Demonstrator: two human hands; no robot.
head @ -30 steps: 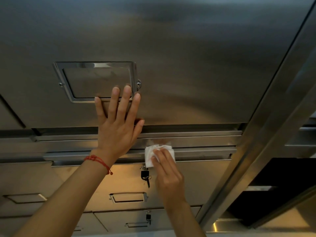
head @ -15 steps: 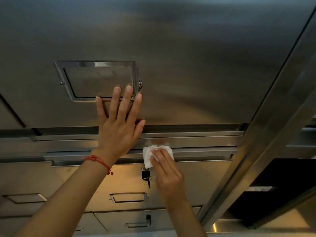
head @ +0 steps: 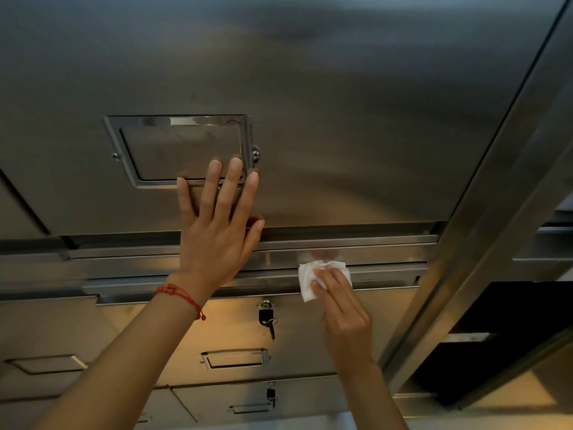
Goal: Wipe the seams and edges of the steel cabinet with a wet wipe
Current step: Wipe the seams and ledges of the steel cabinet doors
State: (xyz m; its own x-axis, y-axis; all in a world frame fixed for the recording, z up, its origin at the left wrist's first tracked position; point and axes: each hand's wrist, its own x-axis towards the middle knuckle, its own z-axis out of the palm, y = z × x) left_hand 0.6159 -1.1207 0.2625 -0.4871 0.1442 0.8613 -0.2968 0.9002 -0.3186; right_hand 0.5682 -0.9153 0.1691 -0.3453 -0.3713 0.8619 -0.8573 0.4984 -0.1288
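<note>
The steel cabinet [head: 341, 135] fills the view, with a large upper door above a horizontal ledge and seam [head: 387, 268]. My right hand [head: 342, 311] presses a crumpled white wet wipe [head: 307, 277] against that ledge, right of centre. My left hand [head: 217, 225] lies flat and spread on the upper door's lower edge, fingertips touching the chrome label frame [head: 179, 150]. A red string bracelet circles the left wrist.
Below the ledge a lock with a black key [head: 266, 318] hangs on a lower door. More drawer fronts with label frames [head: 234, 358] and a second key [head: 270, 394] lie lower. A steel upright [head: 483, 212] runs diagonally on the right, with a dark opening [head: 502, 336] beyond.
My right hand has slid the wipe to the right along the ledge, uncovering the lock and key. The left hand has stayed in place.
</note>
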